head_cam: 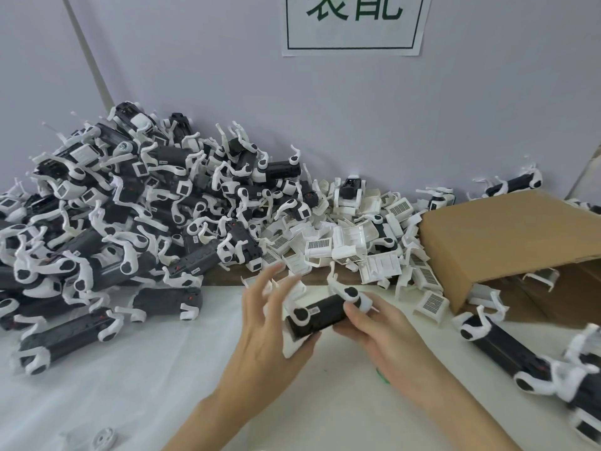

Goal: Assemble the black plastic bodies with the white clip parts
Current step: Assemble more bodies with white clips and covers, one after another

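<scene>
A black plastic body (320,315) with white arm pieces hangs tilted above the table's middle. My right hand (374,327) grips its right end, thumb on top. My left hand (270,317) is at its left end with the fingers spread and straight, palm against a white clip part (292,345) that sits on the body's lower left end. A heap of loose white clip parts (354,245) lies just behind the hands.
A big pile of black bodies with white arms (113,216) fills the left side up to the wall. A tipped cardboard box (507,245) lies at the right, clips spilling from it. More black bodies (507,351) lie at the right edge. A small white round part (103,439) sits bottom left.
</scene>
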